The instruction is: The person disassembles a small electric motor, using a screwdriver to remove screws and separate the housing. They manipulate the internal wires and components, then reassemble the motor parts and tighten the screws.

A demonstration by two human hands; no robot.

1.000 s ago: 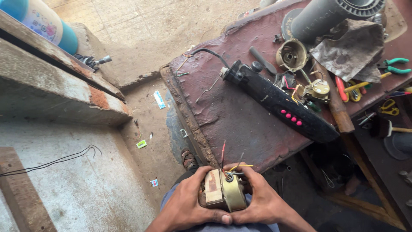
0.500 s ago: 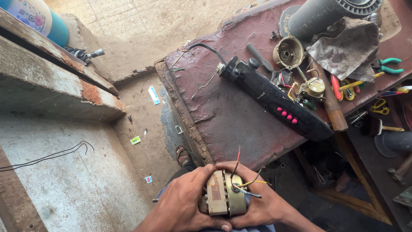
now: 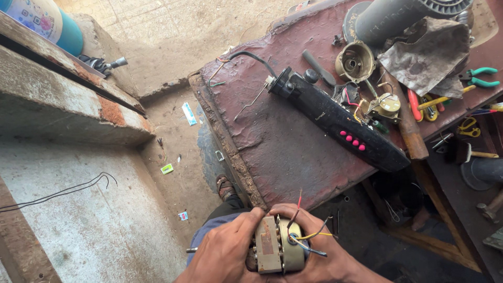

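- Left hand [image 3: 222,257] and right hand [image 3: 319,257] both grip a small motor [image 3: 276,251] with loose coloured wires [image 3: 306,236].
- Dark red table [image 3: 272,141] just beyond carries a long black casing [image 3: 338,121].

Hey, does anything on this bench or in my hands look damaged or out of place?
Yes. The transformer held by both hands has loose wires sticking out, connected to nothing. On the table, the long black casing lies open at one end with a bare wire hanging out, and the tabletop's surface is cracked and peeling along its edge.
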